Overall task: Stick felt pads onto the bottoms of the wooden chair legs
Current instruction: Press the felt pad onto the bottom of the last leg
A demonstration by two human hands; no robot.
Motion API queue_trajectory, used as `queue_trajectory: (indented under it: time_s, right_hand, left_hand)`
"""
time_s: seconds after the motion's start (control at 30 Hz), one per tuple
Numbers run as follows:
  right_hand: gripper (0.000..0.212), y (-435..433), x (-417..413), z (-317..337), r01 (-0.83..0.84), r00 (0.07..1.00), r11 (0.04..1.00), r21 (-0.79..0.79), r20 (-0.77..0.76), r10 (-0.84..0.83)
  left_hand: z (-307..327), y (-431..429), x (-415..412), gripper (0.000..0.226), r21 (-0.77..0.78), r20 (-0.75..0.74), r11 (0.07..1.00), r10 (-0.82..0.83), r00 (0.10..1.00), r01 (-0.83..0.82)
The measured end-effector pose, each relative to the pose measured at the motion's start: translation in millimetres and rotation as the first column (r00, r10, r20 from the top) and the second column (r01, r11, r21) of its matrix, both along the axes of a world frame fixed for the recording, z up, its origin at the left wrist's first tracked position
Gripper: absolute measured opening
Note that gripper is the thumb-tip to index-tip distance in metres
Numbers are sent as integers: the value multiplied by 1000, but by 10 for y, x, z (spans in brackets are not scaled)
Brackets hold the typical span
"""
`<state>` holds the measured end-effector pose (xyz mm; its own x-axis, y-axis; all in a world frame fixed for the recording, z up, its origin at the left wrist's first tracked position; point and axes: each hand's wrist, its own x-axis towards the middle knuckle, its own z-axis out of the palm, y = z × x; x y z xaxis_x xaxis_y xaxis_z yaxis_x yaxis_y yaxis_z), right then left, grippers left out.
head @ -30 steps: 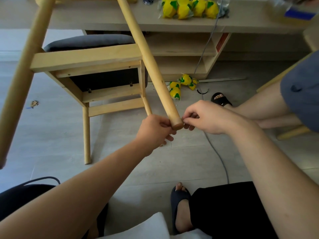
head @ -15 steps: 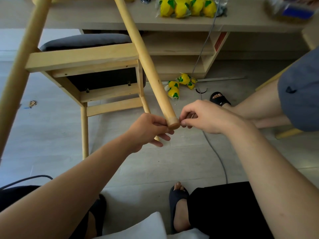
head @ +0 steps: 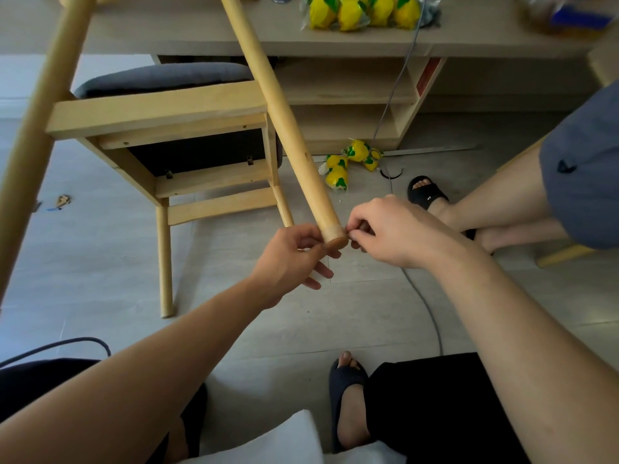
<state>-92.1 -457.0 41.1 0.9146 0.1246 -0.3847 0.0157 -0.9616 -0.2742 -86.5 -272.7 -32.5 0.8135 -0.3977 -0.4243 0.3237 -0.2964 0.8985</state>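
Tan felt pad [head: 336, 242], soft, caps rigid chair leg [head: 294, 145]; left hand [head: 291, 259] grips leg end, right hand [head: 397, 232] pinches pad (edge-hold likely safest).

2 arms outstretched, left hand [head: 290, 260] — curled grip, right hand [head: 395, 230] fingertips pinched

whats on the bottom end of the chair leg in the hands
A brownish felt pad covers the end of the chair leg. The left hand grips the leg beside it; the right hand pinches at its rim, hiding that edge.
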Motion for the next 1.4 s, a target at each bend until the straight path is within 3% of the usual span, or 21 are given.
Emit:
queue_trajectory:
  time_s: [0.37,0.53,0.8,0.97,1.07,1.13,1.27,1.4]
  right_hand:
    - [5,78,-12,-116,-7,998,998,-64,55,11]
    - [17,63,22,-64,-1,1000,997,-82,28,3]
    - [30,431,271,-180,278,952,941,193,75,-297]
    - [30,721,473,-371,534,843,759,374,-167,-511]
    - [33,762,565,-435,745,661,515,424,-368,-653]
    - [37,769,606,-451,814,578,434,387,-457,-676]
    - [40,790,602,-534,823,540,357,441,-417,-731]
    - [44,814,513,-612,783,560,376,496,-297,-774]
  left_hand:
    - [14,-135,-124,16,93,100,989,107,989,-116]
    - [70,-131,-36,16,72,-30,994,81,996,-79]
    - [240,-23,195,24,134,-17,983,132,991,-128]
    - [352,250,414,23,170,102,942,277,956,-291]
    - [384,467,474,21,159,148,920,338,929,-359]
    - [381,570,449,18,163,166,922,325,931,-351]
    - [358,657,358,14,181,182,939,260,948,-293]
    - [368,643,317,15,208,235,943,209,949,-260]
